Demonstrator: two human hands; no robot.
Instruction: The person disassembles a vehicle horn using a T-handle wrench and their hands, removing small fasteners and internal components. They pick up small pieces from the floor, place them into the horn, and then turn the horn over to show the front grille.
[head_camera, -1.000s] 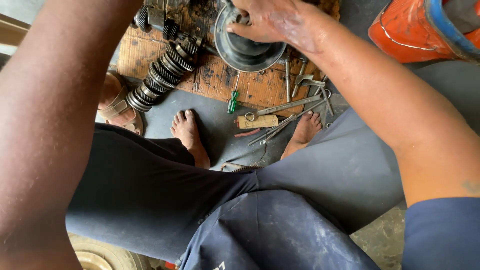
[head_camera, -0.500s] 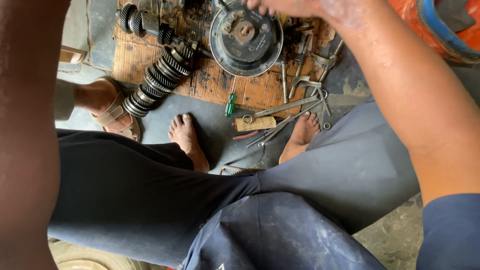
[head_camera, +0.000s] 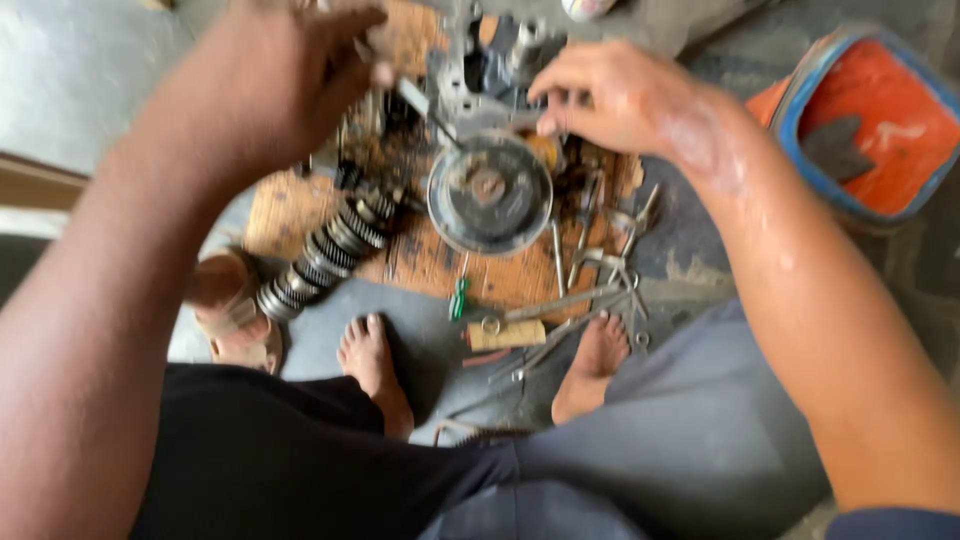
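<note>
Head view shows work midway: the right hand (head_camera: 610, 100) rests with curled fingers on the grey engine block (head_camera: 480, 85) above the round drum (head_camera: 490, 193), the left hand (head_camera: 270, 80) grips a thin tool, and gears (head_camera: 320, 255) lie loose on the board.

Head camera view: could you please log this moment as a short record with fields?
Left hand: raised over the board's upper left, blurred; whether it grips anything cannot be told
Right hand: fingers on the grey metal engine part
Round dark metal drum: just below that part, on the worn orange wooden board
Row of toothed steel gears: left of the drum
Loose spanners: right of the drum
Orange tub with blue rim: far right
</note>
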